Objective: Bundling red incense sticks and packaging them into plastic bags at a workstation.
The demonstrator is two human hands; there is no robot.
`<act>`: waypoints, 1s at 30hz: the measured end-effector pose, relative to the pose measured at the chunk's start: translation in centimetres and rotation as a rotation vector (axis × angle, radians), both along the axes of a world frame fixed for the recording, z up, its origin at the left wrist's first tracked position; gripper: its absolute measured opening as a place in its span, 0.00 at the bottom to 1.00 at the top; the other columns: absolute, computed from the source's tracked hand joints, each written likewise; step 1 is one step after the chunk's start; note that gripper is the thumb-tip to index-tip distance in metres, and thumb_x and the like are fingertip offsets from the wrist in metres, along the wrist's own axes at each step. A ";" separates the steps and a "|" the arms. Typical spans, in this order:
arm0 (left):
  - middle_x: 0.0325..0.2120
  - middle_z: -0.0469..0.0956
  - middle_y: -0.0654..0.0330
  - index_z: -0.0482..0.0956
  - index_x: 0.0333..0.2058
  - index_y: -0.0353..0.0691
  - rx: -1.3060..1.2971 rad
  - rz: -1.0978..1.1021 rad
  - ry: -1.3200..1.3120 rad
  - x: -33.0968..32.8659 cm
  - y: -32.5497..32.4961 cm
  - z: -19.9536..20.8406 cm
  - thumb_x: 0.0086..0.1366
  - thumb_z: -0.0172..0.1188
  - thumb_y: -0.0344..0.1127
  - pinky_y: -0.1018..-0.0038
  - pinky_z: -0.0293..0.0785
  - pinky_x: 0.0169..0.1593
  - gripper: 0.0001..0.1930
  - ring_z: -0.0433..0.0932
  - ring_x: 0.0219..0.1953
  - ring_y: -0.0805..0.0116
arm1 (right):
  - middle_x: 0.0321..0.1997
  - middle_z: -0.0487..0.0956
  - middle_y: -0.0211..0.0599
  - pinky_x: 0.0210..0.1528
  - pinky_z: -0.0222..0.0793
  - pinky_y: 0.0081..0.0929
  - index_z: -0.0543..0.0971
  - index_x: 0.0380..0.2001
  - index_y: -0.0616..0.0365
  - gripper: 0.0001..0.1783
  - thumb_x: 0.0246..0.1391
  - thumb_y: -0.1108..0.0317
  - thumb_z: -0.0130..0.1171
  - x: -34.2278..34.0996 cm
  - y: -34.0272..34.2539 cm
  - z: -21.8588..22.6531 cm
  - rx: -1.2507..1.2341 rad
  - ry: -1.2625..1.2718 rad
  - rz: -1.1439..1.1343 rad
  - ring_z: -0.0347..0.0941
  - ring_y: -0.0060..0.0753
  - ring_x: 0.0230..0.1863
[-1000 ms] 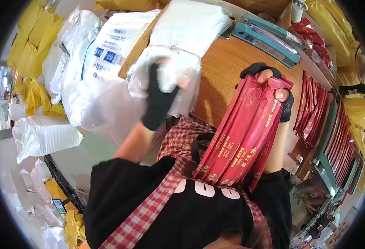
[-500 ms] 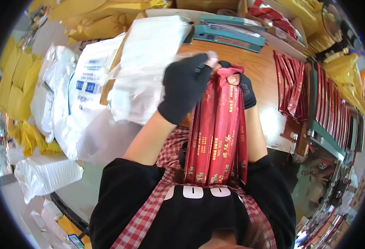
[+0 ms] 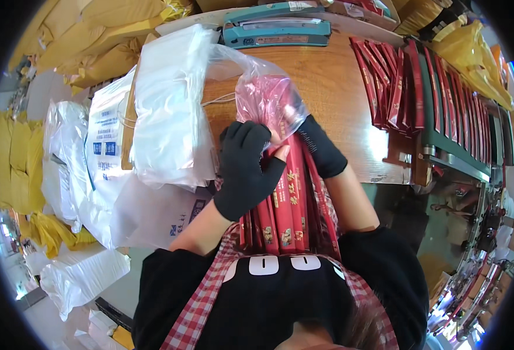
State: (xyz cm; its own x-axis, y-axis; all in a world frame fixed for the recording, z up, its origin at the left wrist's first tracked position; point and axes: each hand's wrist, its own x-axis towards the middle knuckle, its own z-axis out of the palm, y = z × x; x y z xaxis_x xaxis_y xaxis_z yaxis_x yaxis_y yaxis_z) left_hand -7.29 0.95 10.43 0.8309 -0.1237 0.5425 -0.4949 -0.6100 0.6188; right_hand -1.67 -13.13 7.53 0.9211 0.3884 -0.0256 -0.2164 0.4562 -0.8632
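One glance from afar showed me the left hand (image 3: 246,163) curled closed on the bag (image 3: 261,96); the right hand (image 3: 325,150), fingers obscured, had a grip I couldn't tell. Red packets (image 3: 292,213) ran from centre toward six o'clock, tops bagged; the bag stack (image 3: 169,105) lay at ten.

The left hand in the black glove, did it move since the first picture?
Yes, the left hand moved rightward: first over the pile of clear bags, now right of it, at the red packets.
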 end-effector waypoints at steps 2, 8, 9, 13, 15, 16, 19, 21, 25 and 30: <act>0.22 0.69 0.59 0.70 0.27 0.40 -0.031 0.028 0.050 0.5 -0.5 -3.2 0.53 0.62 0.28 0.66 0.62 0.36 0.07 0.69 0.28 0.60 | 0.58 0.70 0.41 0.63 0.54 0.28 0.61 0.61 0.62 0.32 0.60 0.55 0.52 0.6 1.1 -1.2 -0.203 -0.220 -0.194 0.64 0.32 0.60; 0.23 0.67 0.55 0.69 0.28 0.37 -0.472 0.158 0.391 3.5 1.7 -14.6 0.67 0.53 0.39 0.69 0.65 0.36 0.12 0.68 0.28 0.61 | 0.36 0.79 0.59 0.47 0.69 0.40 0.81 0.34 0.60 0.34 0.47 0.35 0.53 4.4 2.5 -9.6 -1.108 -0.027 -0.313 0.76 0.55 0.41; 0.23 0.67 0.55 0.69 0.29 0.37 -0.455 0.149 0.369 3.7 2.5 -15.5 0.68 0.51 0.39 0.69 0.65 0.37 0.12 0.68 0.29 0.61 | 0.39 0.78 0.59 0.47 0.68 0.41 0.80 0.37 0.62 0.34 0.48 0.36 0.54 3.6 2.1 -9.7 -1.149 -0.078 -0.132 0.76 0.55 0.43; 0.27 0.68 0.54 0.69 0.35 0.36 -0.184 0.141 0.335 -5.2 5.6 -16.0 0.66 0.55 0.38 0.68 0.66 0.36 0.10 0.70 0.30 0.57 | 0.51 0.73 0.56 0.49 0.67 0.40 0.69 0.52 0.66 0.31 0.55 0.52 0.56 -7.3 -0.6 -7.9 -1.004 -0.394 -0.064 0.72 0.49 0.50; 0.27 0.69 0.54 0.70 0.34 0.35 -0.211 0.161 0.393 -7.8 6.8 -15.6 0.63 0.56 0.33 0.68 0.67 0.35 0.07 0.71 0.30 0.57 | 0.50 0.74 0.51 0.49 0.66 0.37 0.67 0.56 0.64 0.26 0.58 0.60 0.54 -11.0 -2.6 -8.4 -0.847 -0.550 -0.159 0.73 0.42 0.47; 0.26 0.69 0.54 0.70 0.33 0.35 -0.227 0.167 0.412 -8.5 7.2 -15.5 0.62 0.56 0.31 0.68 0.68 0.35 0.06 0.71 0.30 0.57 | 0.51 0.73 0.51 0.49 0.66 0.36 0.64 0.57 0.65 0.26 0.59 0.63 0.53 -12.6 -4.5 -10.5 -0.732 -0.365 -0.132 0.72 0.43 0.48; 0.27 0.70 0.52 0.71 0.34 0.35 -0.277 0.204 0.490 -7.7 8.1 -16.4 0.62 0.54 0.32 0.66 0.68 0.35 0.06 0.72 0.29 0.53 | 0.51 0.73 0.51 0.49 0.66 0.34 0.63 0.57 0.65 0.25 0.58 0.67 0.52 -11.3 -2.9 -11.0 -0.804 -0.295 -0.216 0.71 0.44 0.48; 0.27 0.71 0.50 0.71 0.35 0.35 -0.275 0.273 0.560 -4.9 8.1 -16.6 0.62 0.54 0.33 0.65 0.68 0.36 0.07 0.72 0.30 0.51 | 0.47 0.73 0.52 0.47 0.66 0.33 0.67 0.53 0.65 0.23 0.53 0.69 0.53 -7.1 -0.3 -10.9 -0.988 -0.520 -0.326 0.71 0.47 0.46; 0.34 0.74 0.53 0.72 0.44 0.33 -0.189 0.147 0.685 -5.1 8.5 -16.4 0.64 0.52 0.34 0.70 0.71 0.44 0.13 0.74 0.39 0.61 | 0.48 0.72 0.54 0.51 0.64 0.39 0.70 0.48 0.63 0.22 0.49 0.66 0.53 -4.4 -1.5 -14.5 -1.093 -0.441 -0.144 0.67 0.58 0.48; 0.28 0.74 0.58 0.75 0.28 0.43 0.395 -0.162 0.211 -19.3 9.9 -18.9 0.46 0.63 0.46 0.56 0.69 0.39 0.15 0.74 0.31 0.57 | 0.28 0.73 0.48 0.33 0.67 0.44 0.76 0.29 0.59 0.14 0.40 0.61 0.62 -17.4 -6.8 -11.5 -1.021 -0.911 -0.021 0.71 0.52 0.32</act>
